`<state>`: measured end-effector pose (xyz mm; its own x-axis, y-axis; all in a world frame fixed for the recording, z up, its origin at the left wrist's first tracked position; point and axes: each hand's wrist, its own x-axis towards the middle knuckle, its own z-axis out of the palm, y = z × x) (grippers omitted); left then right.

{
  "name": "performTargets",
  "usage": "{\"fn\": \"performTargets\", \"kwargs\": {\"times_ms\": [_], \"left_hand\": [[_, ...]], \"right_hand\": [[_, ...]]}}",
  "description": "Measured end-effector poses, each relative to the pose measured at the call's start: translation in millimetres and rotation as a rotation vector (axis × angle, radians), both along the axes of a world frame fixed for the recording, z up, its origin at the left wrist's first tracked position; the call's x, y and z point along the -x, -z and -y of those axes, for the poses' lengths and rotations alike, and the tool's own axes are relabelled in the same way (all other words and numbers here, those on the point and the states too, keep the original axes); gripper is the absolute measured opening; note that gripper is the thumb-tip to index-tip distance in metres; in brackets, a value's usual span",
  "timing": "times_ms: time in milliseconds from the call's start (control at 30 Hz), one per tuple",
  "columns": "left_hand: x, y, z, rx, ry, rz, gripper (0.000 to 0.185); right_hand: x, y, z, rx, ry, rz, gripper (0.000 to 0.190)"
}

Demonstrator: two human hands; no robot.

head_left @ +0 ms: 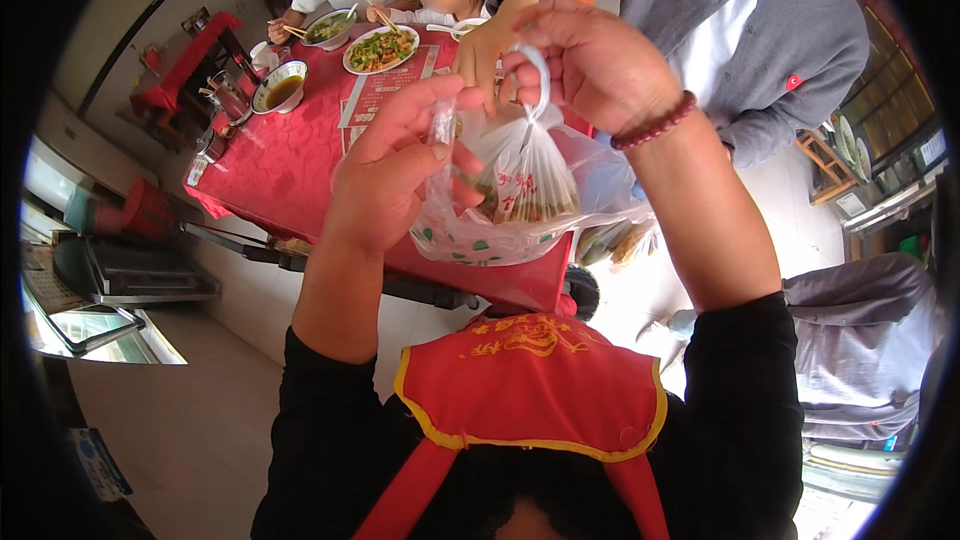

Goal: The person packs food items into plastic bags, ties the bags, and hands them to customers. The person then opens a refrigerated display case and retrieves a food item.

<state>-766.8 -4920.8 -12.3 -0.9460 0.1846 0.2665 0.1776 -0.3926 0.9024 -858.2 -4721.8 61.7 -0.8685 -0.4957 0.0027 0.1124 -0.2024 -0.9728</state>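
Observation:
My right hand [600, 64] has its fingers hooked through the knotted loop of a small white plastic bag [534, 172]. That bag bears red writing, and food shows faintly through its side. My left hand [405, 157] grips one handle of a larger clear carrier bag [480, 244] with green spots. The small bag hangs inside or just at the mouth of the larger one; the overlap hides which. Behind the bags, a standing person's hand [484, 52] reaches down close to my fingers, and whether it touches plastic is hidden.
A red-covered table [277, 172] stands under the bags. On it are a plate of stir-fried food [381, 49], a soup bowl [328, 28], and a bowl of brown broth [281, 88]. Two people sit beyond it. A person in a grey cardigan [765, 67] stands at the right.

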Motion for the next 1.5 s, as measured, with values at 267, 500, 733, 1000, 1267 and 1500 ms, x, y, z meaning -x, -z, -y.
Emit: {"fn": "performTargets", "kwargs": {"times_ms": [267, 500, 733, 1000, 1267, 1500], "left_hand": [[31.1, -41.1, 11.6, 1.119, -0.536, -0.518, 0.020], [84.3, -26.3, 21.3, -0.082, 0.387, -0.226, 0.020], [91.9, -27.1, -55.8, 0.021, 0.181, -0.254, 0.009], [51.7, -34.0, -100.3, 0.789, 0.030, -0.959, 0.013], [51.6, -13.3, -127.0, 0.622, -0.356, -1.024, 0.013], [64.9, -10.7, -135.1, 0.916, -0.227, -0.565, 0.031]], "right_hand": [[-3.0, 34.2, -20.5, -0.207, -0.056, 0.033, 0.013], [-29.2, 41.4, -57.5, -0.193, 0.093, -0.042, 0.014], [-40.8, 32.0, -88.2, -0.033, 0.158, -0.019, 0.021], [-49.6, 32.1, -106.0, 0.038, 0.237, -0.048, 0.020], [-53.1, 29.1, -105.2, 0.054, 0.256, -0.083, 0.020], [-63.4, 43.4, -97.6, 0.164, 0.187, -0.169, 0.034]]}}
